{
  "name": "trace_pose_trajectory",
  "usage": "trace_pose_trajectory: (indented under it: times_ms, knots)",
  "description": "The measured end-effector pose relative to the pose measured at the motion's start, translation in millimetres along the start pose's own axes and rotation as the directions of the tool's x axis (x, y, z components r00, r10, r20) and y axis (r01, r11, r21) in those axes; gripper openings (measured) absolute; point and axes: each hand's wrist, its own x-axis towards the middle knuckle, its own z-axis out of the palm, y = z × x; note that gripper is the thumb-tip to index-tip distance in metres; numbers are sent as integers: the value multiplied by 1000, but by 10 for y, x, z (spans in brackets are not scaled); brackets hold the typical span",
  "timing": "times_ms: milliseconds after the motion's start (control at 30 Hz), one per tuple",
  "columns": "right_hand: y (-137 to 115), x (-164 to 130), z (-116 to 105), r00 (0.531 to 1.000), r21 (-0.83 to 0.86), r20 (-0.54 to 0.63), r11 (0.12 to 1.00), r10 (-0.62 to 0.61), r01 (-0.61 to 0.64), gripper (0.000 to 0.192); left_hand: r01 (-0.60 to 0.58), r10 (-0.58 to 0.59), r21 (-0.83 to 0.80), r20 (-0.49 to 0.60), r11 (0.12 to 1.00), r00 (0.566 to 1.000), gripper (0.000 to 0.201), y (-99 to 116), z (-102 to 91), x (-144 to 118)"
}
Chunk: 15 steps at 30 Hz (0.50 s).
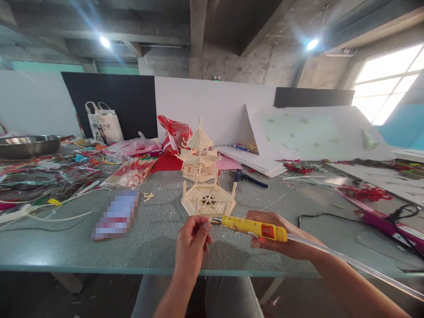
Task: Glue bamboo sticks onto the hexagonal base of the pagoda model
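My right hand [276, 236] is wrapped round a yellow hot glue gun [253, 227], and a clear glue stick [351, 261] trails from its back end. Its metal nozzle points left at the fingertips of my left hand [195, 238]. Those fingers pinch a small pale wooden stick piece [210, 219], mostly hidden by the fingers. Just beyond both hands sits a hexagonal stick base [208, 198] with short upright posts. Behind it stands a tiered stick pagoda [199, 154] with a pointed roof.
A phone-like blurred object [116, 215] and short stick bits [149, 196] lie left. Dark cutters [250, 178] rest right of the pagoda. A purple tool with a black cord [391, 227] lies far right. Bundled sticks [132, 171], plastic bags and a metal bowl [29, 146] crowd the left.
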Motion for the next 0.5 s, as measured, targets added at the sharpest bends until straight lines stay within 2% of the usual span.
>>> trace_pose_trajectory:
  times_ms: [233, 500]
  knots:
    - [-55, 0, -23, 1000, 0, 25, 1000, 4, -4, 28, 7, -7, 8, -12, 1000, 1000, 26, 26, 7, -6]
    - [-7, -4, 9, 1000, 4, 3, 1000, -1, 1, 29, -14, 14, 15, -2, 1000, 1000, 25, 9, 1, -3]
